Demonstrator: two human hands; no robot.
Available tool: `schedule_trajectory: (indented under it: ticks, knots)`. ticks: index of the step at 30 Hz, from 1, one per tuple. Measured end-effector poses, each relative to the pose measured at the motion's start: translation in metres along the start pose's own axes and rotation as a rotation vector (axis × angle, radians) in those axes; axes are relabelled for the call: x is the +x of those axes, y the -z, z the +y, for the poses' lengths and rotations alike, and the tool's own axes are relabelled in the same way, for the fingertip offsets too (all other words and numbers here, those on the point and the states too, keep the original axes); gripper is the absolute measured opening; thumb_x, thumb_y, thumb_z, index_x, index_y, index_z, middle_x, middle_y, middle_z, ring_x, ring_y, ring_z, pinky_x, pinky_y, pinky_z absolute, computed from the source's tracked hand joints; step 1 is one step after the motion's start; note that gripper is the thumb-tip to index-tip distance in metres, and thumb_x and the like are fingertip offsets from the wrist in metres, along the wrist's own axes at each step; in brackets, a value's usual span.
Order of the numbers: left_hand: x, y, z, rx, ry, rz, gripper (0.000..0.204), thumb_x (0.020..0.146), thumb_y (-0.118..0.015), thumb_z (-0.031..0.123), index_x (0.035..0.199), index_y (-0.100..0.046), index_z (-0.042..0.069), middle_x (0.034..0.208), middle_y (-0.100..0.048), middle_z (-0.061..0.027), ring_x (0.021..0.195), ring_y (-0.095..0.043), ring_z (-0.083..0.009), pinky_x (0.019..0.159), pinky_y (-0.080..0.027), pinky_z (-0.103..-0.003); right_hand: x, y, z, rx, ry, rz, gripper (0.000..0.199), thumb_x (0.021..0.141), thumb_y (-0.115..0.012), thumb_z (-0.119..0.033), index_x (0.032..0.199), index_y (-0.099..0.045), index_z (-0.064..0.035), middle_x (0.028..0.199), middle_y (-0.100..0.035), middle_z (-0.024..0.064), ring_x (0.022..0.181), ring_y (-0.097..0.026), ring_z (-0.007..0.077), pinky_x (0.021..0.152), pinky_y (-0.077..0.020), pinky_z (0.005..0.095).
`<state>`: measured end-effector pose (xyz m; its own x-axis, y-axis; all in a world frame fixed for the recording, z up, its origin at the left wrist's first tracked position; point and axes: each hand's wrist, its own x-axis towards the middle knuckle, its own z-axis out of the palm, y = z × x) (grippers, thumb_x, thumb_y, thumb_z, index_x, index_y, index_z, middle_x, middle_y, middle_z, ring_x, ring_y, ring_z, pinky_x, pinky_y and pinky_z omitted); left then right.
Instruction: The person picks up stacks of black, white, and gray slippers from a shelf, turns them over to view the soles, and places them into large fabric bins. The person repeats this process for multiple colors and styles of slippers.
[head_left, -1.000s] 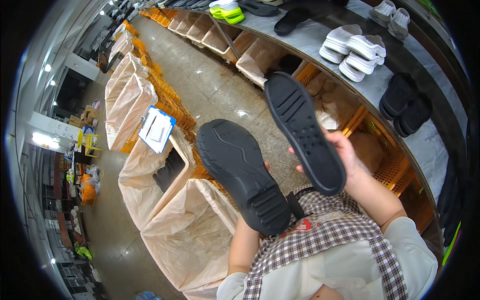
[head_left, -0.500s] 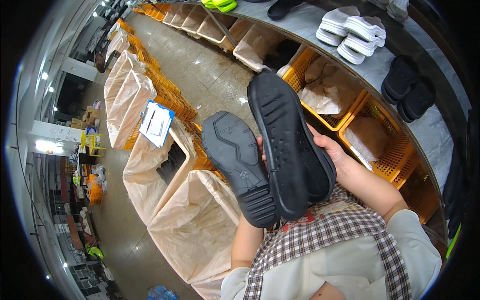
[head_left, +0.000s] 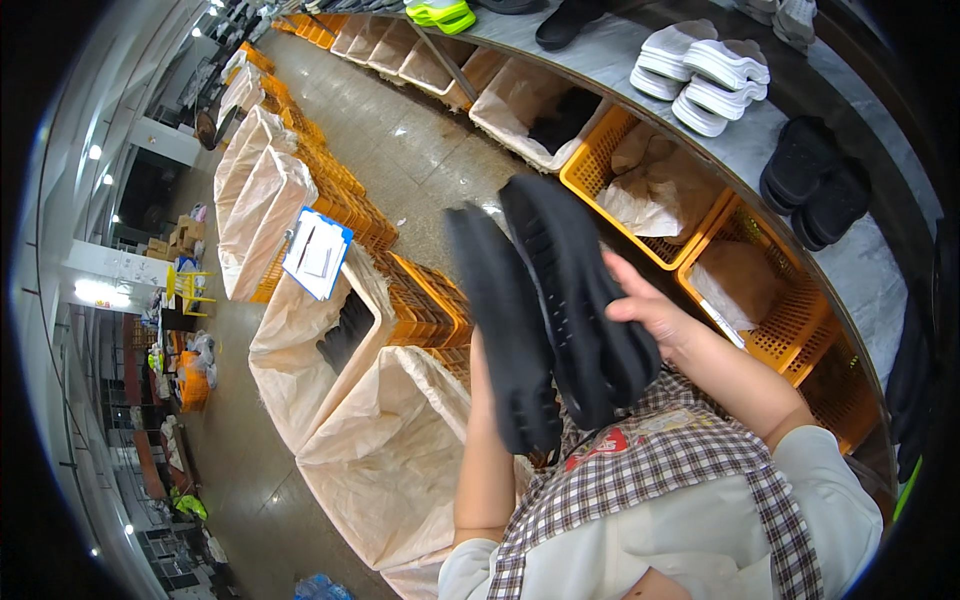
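Black shoe soles are held up in front of my apron, in two groups side by side. The left group, a dark shoe sole [head_left: 497, 330], is smeared by motion. Behind it my left hand is mostly hidden, with my left forearm [head_left: 487, 465] rising to its outer edge. The right group, black shoe soles [head_left: 572, 300] standing on edge, shows small holes along a side. My right hand [head_left: 645, 312] grips these from the right, thumb on the near face and the other fingers partly hidden.
Left stand orange crates [head_left: 428, 290] with cloth liners [head_left: 390, 480]; a clipboard [head_left: 317, 255] lies on one. To the right, a curved grey worktop [head_left: 735, 145] carries white soles [head_left: 705, 80] and black soles [head_left: 815, 185]. Orange baskets [head_left: 640, 190] sit below its edge.
The left sole, earlier showing its patterned underside, has turned edge-on and now lies alongside the others. The soles have shifted slightly lower, and my right thumb has come round onto their face.
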<state>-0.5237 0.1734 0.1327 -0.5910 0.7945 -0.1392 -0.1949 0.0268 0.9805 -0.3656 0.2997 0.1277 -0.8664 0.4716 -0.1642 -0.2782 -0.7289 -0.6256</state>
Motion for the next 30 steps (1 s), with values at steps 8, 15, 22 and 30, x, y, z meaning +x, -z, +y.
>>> schedule_trajectory:
  ticks: [8,15,22,30]
  knots:
    - [-0.001,-0.007,0.02,-0.839,0.428,-0.054,0.043,0.1,-0.044,0.024,0.134,-0.044,-0.001,0.114,-0.059,-0.015,0.098,-0.059,-0.0271,0.086,-0.049,-0.036,-0.005,0.011,0.012,0.28,-0.128,-0.104,0.084,0.079,-0.067,-0.018,0.147,-0.02,-0.0064,0.143,-0.037,0.0182,0.128,-0.045,0.0292,0.107,-0.038,0.0426]
    - [-0.002,0.007,-0.012,-1.266,0.304,-0.279,0.043,0.1,-0.044,0.026,0.133,-0.045,-0.001,0.115,-0.059,-0.0161,0.099,-0.06,-0.0281,0.087,-0.05,-0.036,-0.001,0.019,0.02,0.368,-0.127,-0.151,0.086,0.078,-0.069,-0.022,0.148,-0.021,-0.0101,0.139,-0.039,0.0248,0.124,-0.046,0.0404,0.104,-0.0398,0.0512]
    - [-0.008,0.001,-0.005,-1.225,0.307,-0.222,0.044,0.1,-0.044,0.027,0.132,-0.046,-0.002,0.117,-0.059,-0.0172,0.101,-0.06,-0.0291,0.087,-0.051,-0.037,-0.01,0.016,0.014,0.415,-0.137,-0.131,0.086,0.077,-0.069,-0.018,0.148,-0.021,-0.0107,0.138,-0.042,0.0231,0.124,-0.048,0.0373,0.105,-0.0399,0.0497]
    - [-0.01,-0.032,-0.001,-0.756,0.525,-0.25,0.047,0.098,-0.048,0.029,0.131,-0.046,-0.004,0.127,-0.055,-0.0199,0.112,-0.058,-0.0309,0.095,-0.049,-0.042,-0.026,0.022,-0.005,-0.337,-0.019,-0.008,0.09,0.078,-0.075,-0.028,0.144,-0.021,-0.0005,0.146,-0.027,0.0146,0.137,-0.025,0.025,0.112,-0.0219,0.0358]
